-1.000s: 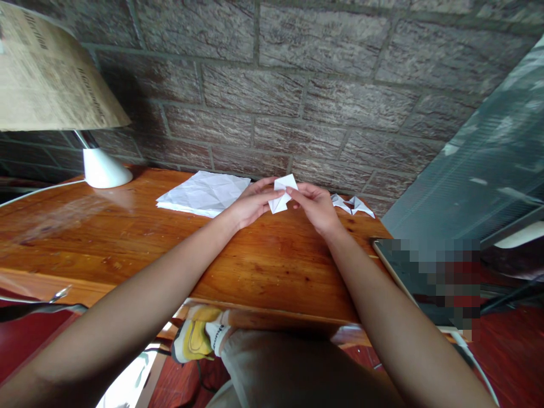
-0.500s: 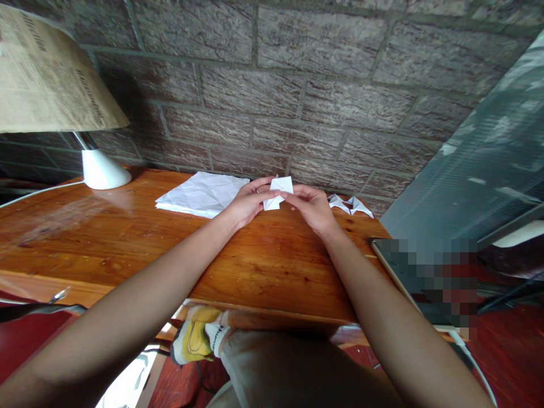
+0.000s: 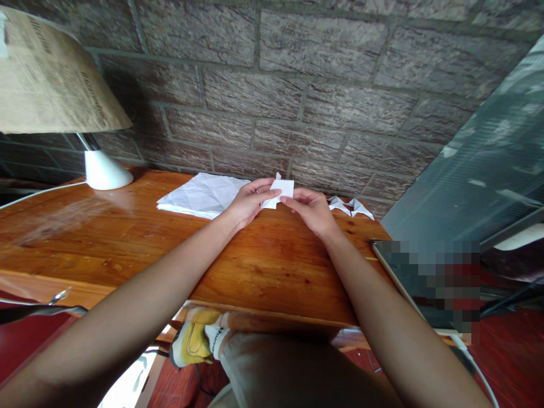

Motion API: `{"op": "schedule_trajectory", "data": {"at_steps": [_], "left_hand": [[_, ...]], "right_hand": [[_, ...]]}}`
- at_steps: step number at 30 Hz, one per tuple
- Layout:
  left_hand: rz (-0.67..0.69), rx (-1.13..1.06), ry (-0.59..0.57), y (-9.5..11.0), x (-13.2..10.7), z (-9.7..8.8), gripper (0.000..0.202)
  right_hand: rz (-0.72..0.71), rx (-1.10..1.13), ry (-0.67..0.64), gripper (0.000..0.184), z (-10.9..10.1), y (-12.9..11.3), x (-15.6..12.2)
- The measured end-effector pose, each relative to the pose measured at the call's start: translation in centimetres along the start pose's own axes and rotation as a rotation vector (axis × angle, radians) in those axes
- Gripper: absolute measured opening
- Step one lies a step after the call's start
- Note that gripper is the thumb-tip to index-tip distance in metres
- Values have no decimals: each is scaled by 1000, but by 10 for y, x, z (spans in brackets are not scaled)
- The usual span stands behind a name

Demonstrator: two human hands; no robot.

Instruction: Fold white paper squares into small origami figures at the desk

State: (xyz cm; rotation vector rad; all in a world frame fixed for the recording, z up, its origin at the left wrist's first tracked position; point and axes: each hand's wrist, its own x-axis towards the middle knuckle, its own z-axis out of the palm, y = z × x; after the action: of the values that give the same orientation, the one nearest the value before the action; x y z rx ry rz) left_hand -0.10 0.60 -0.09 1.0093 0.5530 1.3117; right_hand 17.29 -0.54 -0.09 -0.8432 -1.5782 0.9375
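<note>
A small folded piece of white paper [image 3: 282,189] is held just above the far part of the wooden table [image 3: 127,238]. My left hand [image 3: 246,204] pinches its left side with closed fingers. From the right, my right hand [image 3: 312,209] grips the same piece, fingers closed on its edge. Both hands meet at the paper near the brick wall.
A stack of creased white sheets [image 3: 202,194] lies left of the hands. Small folded paper shapes [image 3: 351,206] sit to the right by the wall. A lamp with a white base [image 3: 106,170] stands at the far left. A tablet [image 3: 420,277] lies at the table's right edge.
The folded paper has turned and flattened between my fingers, from a pointed shape to a squarer one. Both hands stayed in nearly the same spot.
</note>
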Motion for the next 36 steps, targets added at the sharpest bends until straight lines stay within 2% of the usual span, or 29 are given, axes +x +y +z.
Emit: {"op": "schedule_trajectory", "data": {"at_steps": [5,9,17,24,30,33,36], "left_hand": [[50,72,8,-1,0,-1,47],[133,197,9,-1,-1,-3,41],[192,389,20,-2,-1,-5,35],[157,428,-14,0,-3,-4,33],[63,369,-63,1,-6,-3,34],[41,349,-62,1,-7,-2,35],[87,358,-18,-1,-5,-2,35]], "right_hand": [[-33,10,-20,37,-1,-1,1],[-75,22,4,43,-3,-1,2],[-98,-10,25,35,-3,-1,2],[-36,41,3,33,-1,-5,0],[-3,57,-12,38,-1,-5,-1],[10,67,-5,39,-1,-3,0],[1,71,26,39,-2,1,2]]}}
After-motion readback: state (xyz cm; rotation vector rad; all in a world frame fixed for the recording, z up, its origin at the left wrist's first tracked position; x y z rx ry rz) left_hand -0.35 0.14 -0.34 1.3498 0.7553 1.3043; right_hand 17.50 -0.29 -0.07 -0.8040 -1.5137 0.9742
